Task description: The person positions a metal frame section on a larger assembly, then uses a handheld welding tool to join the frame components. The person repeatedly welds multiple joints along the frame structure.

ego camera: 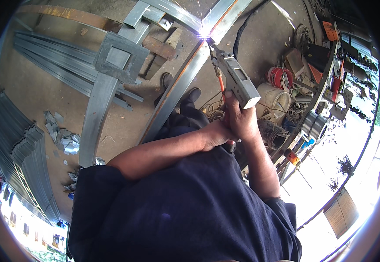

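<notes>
Both of my hands hold a metal welding gun (pixel 239 80) with a boxy body and an orange tube beneath it. My right hand (pixel 242 119) grips it just below the box, thumb along its side. My left hand (pixel 218 135) wraps the handle lower down, against the right hand. At the gun's tip a bright arc (pixel 204 34) throws sparks where steel tubes meet in a cross. One steel tube (pixel 180 86) of this frame, with a rusty-brown line along it, runs down towards my body. The arc's glare hides the joint itself.
On the left stand a square steel plate frame (pixel 100 54) on a wide tube, long steel profiles (pixel 56 62) and metal offcuts (pixel 69 141). To the right are a red bucket (pixel 279 78), a white bucket (pixel 276 100) and a cluttered bench (pixel 322 77). A black cable (pixel 239 36) crosses the floor.
</notes>
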The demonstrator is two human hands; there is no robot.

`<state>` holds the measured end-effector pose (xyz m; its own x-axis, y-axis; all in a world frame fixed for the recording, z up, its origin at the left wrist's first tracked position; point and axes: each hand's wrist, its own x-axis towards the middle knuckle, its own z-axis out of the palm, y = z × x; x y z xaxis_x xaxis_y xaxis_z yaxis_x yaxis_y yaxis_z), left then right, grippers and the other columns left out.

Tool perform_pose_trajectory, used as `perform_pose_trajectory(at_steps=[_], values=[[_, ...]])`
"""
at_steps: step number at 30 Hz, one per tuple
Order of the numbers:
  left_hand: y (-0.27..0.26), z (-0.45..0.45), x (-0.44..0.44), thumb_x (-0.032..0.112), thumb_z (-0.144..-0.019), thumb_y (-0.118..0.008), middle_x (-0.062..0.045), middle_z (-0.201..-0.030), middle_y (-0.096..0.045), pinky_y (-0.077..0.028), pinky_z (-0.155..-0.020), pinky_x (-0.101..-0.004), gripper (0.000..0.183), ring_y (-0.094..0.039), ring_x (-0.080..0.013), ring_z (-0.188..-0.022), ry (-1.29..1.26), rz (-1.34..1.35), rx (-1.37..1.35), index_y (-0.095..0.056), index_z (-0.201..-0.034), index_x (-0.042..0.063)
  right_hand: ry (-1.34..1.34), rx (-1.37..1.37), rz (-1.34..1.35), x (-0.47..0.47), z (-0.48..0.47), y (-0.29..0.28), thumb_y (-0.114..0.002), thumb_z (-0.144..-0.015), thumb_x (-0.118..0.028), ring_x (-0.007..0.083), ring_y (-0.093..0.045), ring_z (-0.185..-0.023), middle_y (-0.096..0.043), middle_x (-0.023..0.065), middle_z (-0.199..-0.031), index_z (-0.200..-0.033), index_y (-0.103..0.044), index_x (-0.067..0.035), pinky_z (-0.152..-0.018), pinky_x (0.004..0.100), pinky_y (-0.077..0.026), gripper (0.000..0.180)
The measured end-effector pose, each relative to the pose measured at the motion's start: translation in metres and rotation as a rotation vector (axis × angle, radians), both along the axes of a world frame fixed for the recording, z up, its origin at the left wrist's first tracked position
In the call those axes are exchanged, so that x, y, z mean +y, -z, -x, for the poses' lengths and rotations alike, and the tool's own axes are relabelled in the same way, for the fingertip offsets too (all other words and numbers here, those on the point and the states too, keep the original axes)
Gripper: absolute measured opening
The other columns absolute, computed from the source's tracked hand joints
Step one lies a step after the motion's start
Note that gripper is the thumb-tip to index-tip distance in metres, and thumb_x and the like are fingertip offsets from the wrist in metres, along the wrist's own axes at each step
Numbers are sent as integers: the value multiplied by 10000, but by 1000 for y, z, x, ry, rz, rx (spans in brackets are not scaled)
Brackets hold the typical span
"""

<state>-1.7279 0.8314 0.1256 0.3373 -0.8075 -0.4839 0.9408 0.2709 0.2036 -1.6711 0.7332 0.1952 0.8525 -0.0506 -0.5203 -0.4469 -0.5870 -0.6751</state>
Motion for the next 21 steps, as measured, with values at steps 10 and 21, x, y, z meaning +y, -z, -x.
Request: perform_pose_trajectory(at_steps=[10,21], values=[[-3,4,-1,-18,-793,-741,-31,-803,-640,-470,-649,-286,167,-588,-129,-720,4,-11,15,-673,-935,37,-7,40,16,-3,5,-2,-603,-1053,-285,333,-732,-937,-717,179,-996,-1363,-575,-20,-819,432,-562,409],[-5,7,-1,-34,-787,-742,-27,-810,-635,-473,-654,-286,197,-590,-125,-726,-18,22,30,-659,-942,54,0,-78,-16,-8,13,6,-624,-1075,-389,90,-598,-711,-654,18,-833,-1120,-648,-25,-608,281,-499,367]])
